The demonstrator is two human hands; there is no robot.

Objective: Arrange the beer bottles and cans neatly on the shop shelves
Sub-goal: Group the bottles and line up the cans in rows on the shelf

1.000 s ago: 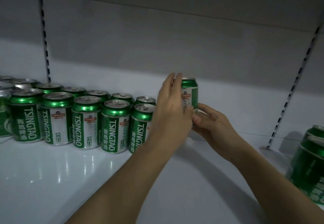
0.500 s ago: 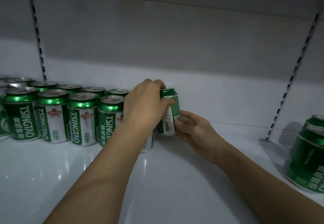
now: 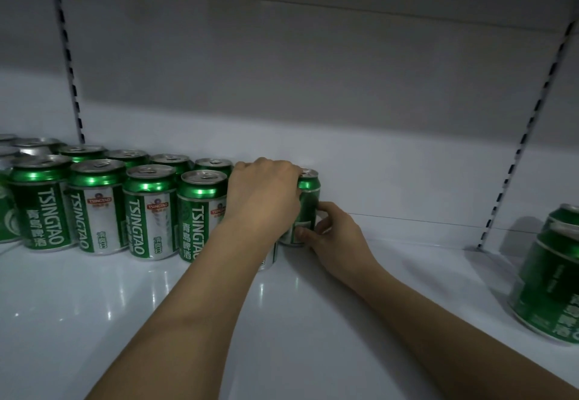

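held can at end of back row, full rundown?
The held can is green with a silver top and a pale label panel low down; it looks like metal. It stands about upright at the right end of the back row. The left hand wraps its upper part; the right hand pinches its lower side. Its base is hidden.

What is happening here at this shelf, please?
A person is stocking green beer cans on a white shelf. Both hands hold one can at the right end of the rows: the left hand grips its top, the right hand pinches its base. More cans wait at the far right.
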